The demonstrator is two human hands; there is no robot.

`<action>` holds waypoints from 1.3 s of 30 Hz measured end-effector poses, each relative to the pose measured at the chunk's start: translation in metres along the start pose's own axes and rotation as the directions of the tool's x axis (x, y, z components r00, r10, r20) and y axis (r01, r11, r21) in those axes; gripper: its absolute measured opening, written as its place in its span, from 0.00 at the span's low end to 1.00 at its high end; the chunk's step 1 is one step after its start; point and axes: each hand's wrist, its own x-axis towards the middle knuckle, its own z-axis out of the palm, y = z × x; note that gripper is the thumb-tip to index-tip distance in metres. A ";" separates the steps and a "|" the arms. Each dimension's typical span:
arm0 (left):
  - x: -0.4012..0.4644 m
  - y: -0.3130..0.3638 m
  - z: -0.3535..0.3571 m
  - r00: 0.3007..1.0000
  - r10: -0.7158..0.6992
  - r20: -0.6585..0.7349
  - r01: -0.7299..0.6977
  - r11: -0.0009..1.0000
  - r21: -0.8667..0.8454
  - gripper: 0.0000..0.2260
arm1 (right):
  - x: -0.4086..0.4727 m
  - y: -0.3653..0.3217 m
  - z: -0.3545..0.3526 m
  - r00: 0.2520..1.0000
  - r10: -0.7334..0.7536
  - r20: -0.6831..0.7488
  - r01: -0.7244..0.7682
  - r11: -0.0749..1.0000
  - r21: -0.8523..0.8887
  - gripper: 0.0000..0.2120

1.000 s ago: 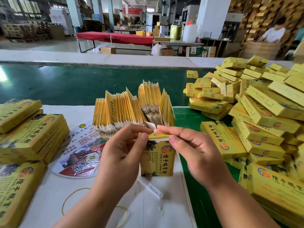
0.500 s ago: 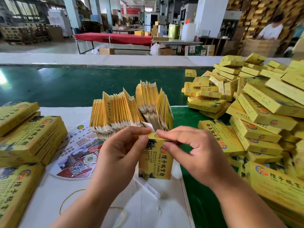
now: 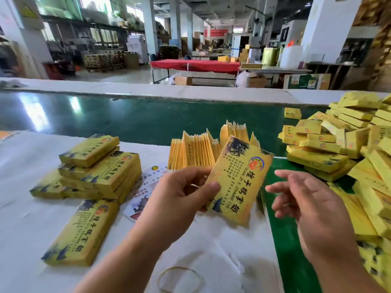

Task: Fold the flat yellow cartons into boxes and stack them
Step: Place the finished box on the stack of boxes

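left hand point(image 3: 179, 193) grips a folded box point(image 3: 239, 178) at frame centre, right hand point(image 3: 304, 204) open and empty beside it, so the fold looks done and next it wants setting squarely on the stack point(image 3: 101, 172) at left.

Far across the hall we see a long red-draped table point(image 3: 195, 66), white square pillars point(image 3: 150, 28) and bright left-hand windows point(image 3: 61, 6).

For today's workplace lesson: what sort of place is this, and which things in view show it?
Probably a factory packing line. A green conveyor belt runs past the bench, folded yellow boxes are heaped beside it, and pallets of stacked goods stand on the hall floor behind.
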 end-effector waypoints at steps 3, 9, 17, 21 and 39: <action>-0.018 0.014 -0.039 0.981 0.050 -0.185 -0.050 0.999 0.005 0.09 | 0.000 0.002 -0.001 0.999 0.001 0.055 0.001 0.999 -0.038 0.27; -0.071 0.026 -0.141 0.856 0.070 -0.512 0.018 0.986 0.166 0.08 | -0.002 0.023 0.000 0.977 0.050 0.207 -0.016 0.986 -0.163 0.28; -0.123 -0.019 -0.183 0.748 -0.122 -0.653 0.291 0.944 0.156 0.06 | -0.005 0.037 -0.004 0.949 0.067 0.309 0.010 0.971 -0.240 0.25; -0.121 -0.048 -0.175 0.656 -0.076 -0.751 0.461 0.828 0.318 0.11 | -0.005 0.037 -0.008 0.940 0.097 0.327 -0.018 0.972 -0.236 0.26; -0.089 -0.006 -0.086 0.766 0.362 -0.532 0.122 0.730 0.673 0.09 | -0.016 -0.003 0.015 0.964 -0.264 0.035 0.229 0.753 -0.617 0.13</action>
